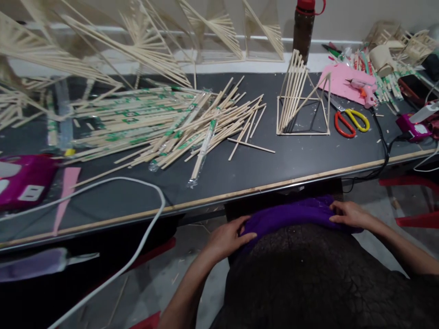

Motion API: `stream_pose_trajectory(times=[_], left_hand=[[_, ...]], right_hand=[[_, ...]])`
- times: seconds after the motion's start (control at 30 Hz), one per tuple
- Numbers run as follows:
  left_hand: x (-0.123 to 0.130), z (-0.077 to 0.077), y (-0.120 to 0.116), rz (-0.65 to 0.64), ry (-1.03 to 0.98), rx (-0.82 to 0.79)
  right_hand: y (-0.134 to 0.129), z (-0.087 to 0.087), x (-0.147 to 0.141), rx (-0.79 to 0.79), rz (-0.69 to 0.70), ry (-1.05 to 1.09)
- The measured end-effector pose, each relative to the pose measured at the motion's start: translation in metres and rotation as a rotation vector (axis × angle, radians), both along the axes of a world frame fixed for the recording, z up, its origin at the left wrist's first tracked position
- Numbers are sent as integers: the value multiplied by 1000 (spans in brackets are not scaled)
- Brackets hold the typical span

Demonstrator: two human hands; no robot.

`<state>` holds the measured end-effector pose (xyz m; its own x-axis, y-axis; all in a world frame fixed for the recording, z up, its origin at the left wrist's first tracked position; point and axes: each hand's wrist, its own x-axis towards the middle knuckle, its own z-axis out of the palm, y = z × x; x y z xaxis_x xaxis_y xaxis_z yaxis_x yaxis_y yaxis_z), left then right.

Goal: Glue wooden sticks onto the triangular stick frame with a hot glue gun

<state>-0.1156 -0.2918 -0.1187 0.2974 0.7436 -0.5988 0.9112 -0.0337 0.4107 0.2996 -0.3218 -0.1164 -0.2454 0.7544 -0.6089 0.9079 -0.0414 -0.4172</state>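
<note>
A purple cloth [288, 219] lies across my lap, just below the table edge. My left hand [228, 235] closes on its left side, thumb on top and fingertips partly hidden in the folds. On the opposite side, my right hand [350, 214] pinches the cloth between thumb and fingers. Beyond my lap, on the dark table [254, 173], stands a small frame of glued wooden sticks [295, 98]. Scissors [351, 122] with one red and one yellow handle lie to its right. Loose and wrapped chopsticks [178, 128] are piled to its left.
Larger stick structures [137, 41] line the wall. A dark bottle [303, 29] with a red cap stands at the back. A pink glue gun [363, 91] rests at the right. A white cable [151, 228] loops over the front edge at left, near a magenta box [30, 178].
</note>
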Motion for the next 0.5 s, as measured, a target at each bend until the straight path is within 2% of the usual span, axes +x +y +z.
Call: stream_pose_trajectory(times=[0.07, 0.13, 0.23, 0.3, 0.4, 0.5], left_hand=[[-5, -6, -6, 28, -115, -30], [-8, -10, -10, 59, -186, -19], [-8, -11, -13, 106, -229, 82], [-8, -9, -12, 118, -258, 152], [-6, -3, -12, 133, -303, 222], [-4, 8, -14, 188, -357, 332]], right_hand=[[0, -4, 2, 21, -6, 105], [0, -10, 4, 113, 21, 208], [0, -19, 4, 198, 61, 337], [-2, -22, 3, 202, 31, 328], [-5, -23, 2, 158, -85, 192], [-5, -20, 3, 41, -51, 160]])
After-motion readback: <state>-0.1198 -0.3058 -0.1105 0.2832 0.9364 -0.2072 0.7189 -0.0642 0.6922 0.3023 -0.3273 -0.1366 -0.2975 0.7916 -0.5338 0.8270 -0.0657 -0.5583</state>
